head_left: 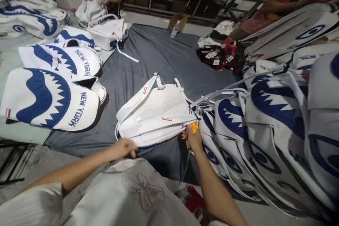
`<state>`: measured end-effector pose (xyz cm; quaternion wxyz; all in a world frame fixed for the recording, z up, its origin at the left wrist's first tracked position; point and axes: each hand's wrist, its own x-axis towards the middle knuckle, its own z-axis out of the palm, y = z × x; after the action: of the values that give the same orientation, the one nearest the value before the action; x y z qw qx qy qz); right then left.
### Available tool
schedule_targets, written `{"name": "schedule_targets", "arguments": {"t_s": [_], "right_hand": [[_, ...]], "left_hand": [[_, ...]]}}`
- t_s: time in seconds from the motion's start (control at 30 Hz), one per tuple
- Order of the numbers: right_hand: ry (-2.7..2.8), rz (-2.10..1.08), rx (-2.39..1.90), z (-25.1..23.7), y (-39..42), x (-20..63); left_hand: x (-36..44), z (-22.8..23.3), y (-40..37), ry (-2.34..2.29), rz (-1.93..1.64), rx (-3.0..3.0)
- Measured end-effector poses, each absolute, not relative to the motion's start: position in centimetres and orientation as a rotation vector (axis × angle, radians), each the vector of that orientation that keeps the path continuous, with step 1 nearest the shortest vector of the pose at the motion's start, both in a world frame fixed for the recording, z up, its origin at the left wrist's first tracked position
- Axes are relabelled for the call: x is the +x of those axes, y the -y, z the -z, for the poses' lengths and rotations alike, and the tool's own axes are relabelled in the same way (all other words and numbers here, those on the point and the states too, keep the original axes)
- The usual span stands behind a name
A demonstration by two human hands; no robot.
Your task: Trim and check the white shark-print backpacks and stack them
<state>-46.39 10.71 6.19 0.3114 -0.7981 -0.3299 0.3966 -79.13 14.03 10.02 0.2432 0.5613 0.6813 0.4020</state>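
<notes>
In the head view a white backpack (156, 113) lies on the dark sheet in front of me, its straps and padded back facing up. My left hand (125, 148) is closed on the near left edge of the backpack, fingers curled under. At the backpack's near right corner, my right hand (195, 139) is closed around a small orange object (194, 127). Its exact kind is hard to make out, as the fingers cover much of it. The blue front of the backpack mostly faces down.
Finished-looking white and blue backpacks (50, 99) lie at left. A row of similar backpacks (275, 113) crowds the right side. A bottle (175, 29) and dark red tagged items (218, 54) sit toward the far edge of the sheet (164, 53). Other people work at the far left and right.
</notes>
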Motion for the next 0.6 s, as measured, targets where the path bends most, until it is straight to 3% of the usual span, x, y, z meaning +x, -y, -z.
{"name": "schedule_targets", "arguments": {"t_s": [0.23, 0.33, 0.43, 0.6], "right_hand": [[1.031, -1.342, -2.25, -13.8, -3.2, -43.0], [1.148, -1.381, -2.173, -17.5, -0.6, -43.7], [1.311, -1.156, -2.108, -18.3, -4.0, -45.3], [1.579, -0.978, -2.308, -15.4, -12.6, -47.6]], "left_hand": [[-81.0, -4.9, -13.3, -1.836, -0.484, 1.746], [-80.7, -2.9, -14.3, -1.832, -0.593, 1.583], [-81.4, -2.1, -12.2, -1.808, -0.692, 1.416], [-83.6, -2.6, -5.0, -1.475, -0.62, 0.968]]}}
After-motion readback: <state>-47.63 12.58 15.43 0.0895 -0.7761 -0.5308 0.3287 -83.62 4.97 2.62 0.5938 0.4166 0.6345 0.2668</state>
